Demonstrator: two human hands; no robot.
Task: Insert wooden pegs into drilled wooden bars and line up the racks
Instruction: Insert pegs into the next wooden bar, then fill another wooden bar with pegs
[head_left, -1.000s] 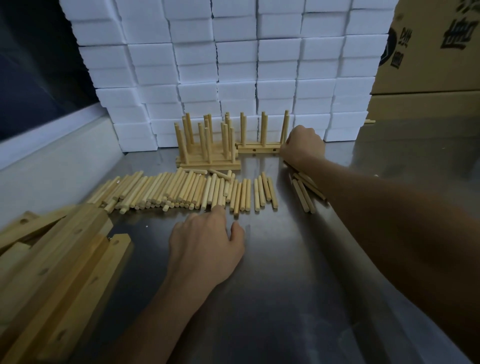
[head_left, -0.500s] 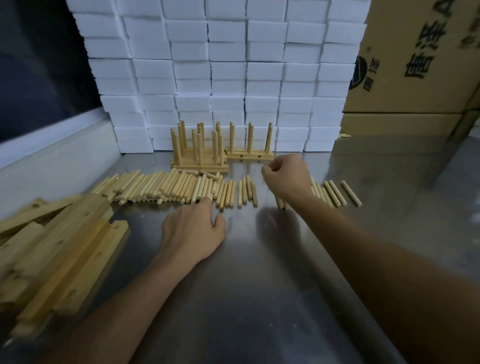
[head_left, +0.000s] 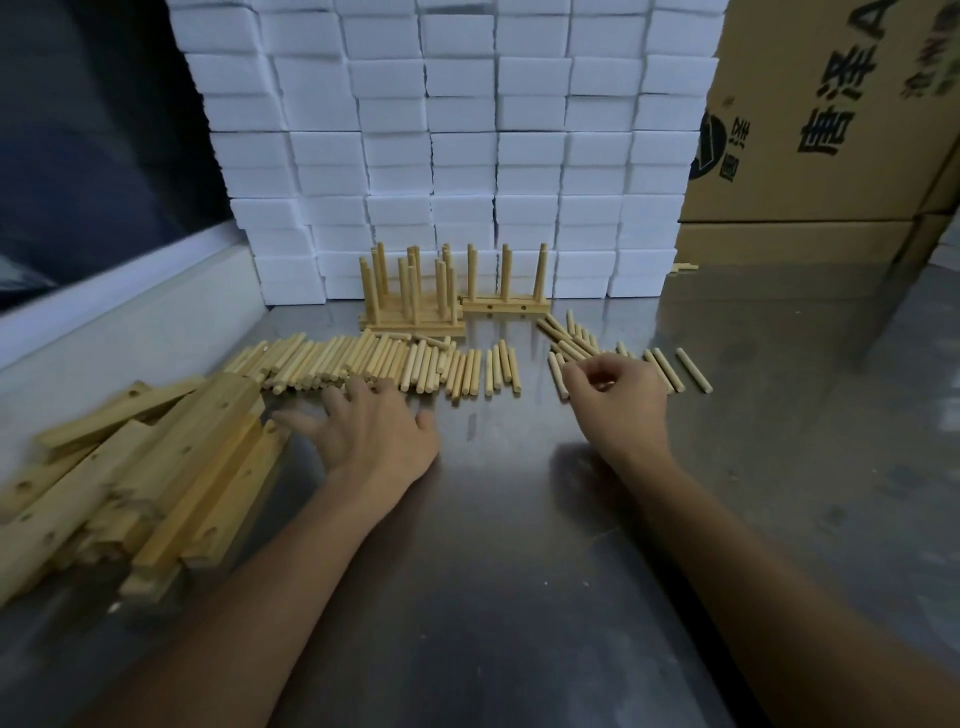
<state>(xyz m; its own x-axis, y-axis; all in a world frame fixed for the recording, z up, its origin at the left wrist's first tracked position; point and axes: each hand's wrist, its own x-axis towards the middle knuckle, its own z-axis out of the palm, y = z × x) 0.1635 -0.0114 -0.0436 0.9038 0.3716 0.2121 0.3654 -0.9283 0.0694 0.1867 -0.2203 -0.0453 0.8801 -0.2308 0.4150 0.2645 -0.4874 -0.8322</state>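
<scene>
Since the frame half a second back, right hand (head_left: 618, 400) has drawn nearer the camera, off the small right peg cluster; left hand (head_left: 371, 426) has slid left, fingers spread toward the bar pile.

Head view:
- Left hand: lies flat on the steel table (head_left: 509, 571), centre-left of frame, fingers straight and splayed, grasping nothing. Fingertips touch the near ends of the loose pegs.
- Right hand: centre-right, fingers curled inward with thumb and forefinger close together. Cannot tell whether a peg is pinched between them.
- Loose wooden pegs (head_left: 363, 361): long row lying side by side across mid-frame, too many and too overlapped at the left end to count. Right of a gap, a second cluster (head_left: 571, 338) of roughly a dozen, partly hidden by the right hand; three lie apart at its right end.
- Drilled wooden bars (head_left: 156, 467): heap at lower left, about seven or eight, stacked askew; exact count unclear.
- Finished racks: two groups upright at centre, against the wall of white foam blocks (head_left: 467, 130). Left group (head_left: 410, 306) holds about ten pegs on several bars packed together. Right rack (head_left: 506, 306), just beside it: one bar, three upright pegs.
- Cardboard boxes (head_left: 831, 130): two stacked, upper right.
- One or two stray pegs (head_left: 684, 267) lie by the foot of the boxes.
</scene>
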